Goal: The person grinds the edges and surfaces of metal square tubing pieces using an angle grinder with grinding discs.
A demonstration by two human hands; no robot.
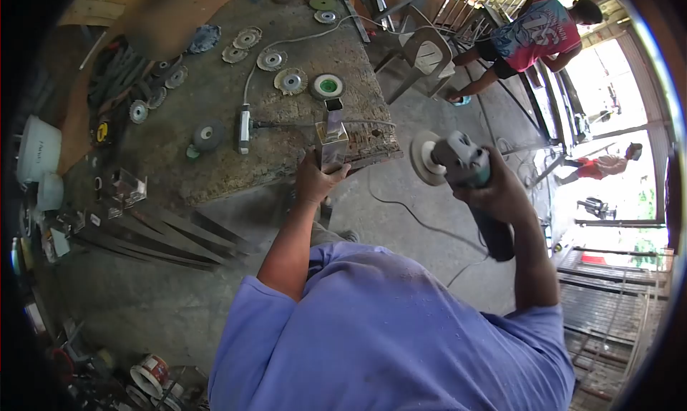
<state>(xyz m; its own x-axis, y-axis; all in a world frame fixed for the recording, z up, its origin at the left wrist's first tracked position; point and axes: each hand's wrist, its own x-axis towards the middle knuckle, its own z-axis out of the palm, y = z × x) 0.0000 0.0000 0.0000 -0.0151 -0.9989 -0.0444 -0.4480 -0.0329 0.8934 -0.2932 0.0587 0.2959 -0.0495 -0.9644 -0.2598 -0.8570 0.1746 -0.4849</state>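
My left hand [320, 180] is closed around a shiny square metal tube piece [332, 145] at the near edge of the workbench. Its upper end narrows to a smaller dark opening. My right hand [502, 191] grips an angle grinder [464, 162] by its body, held off to the right of the bench over the floor. The grinder's pale round disc [427, 158] points left, apart from the metal piece. On the bench, just beyond the metal piece, lies a white wheel with a green centre [328, 86].
Several used flap discs [291, 81] lie on the worn workbench [207, 110], with a power strip [245, 130] and its cord. A plastic chair [427, 52] stands behind. A person [533, 35] bends at the upper right. Flat metal strips [179, 239] jut out at left; a cable [422, 221] crosses the floor.
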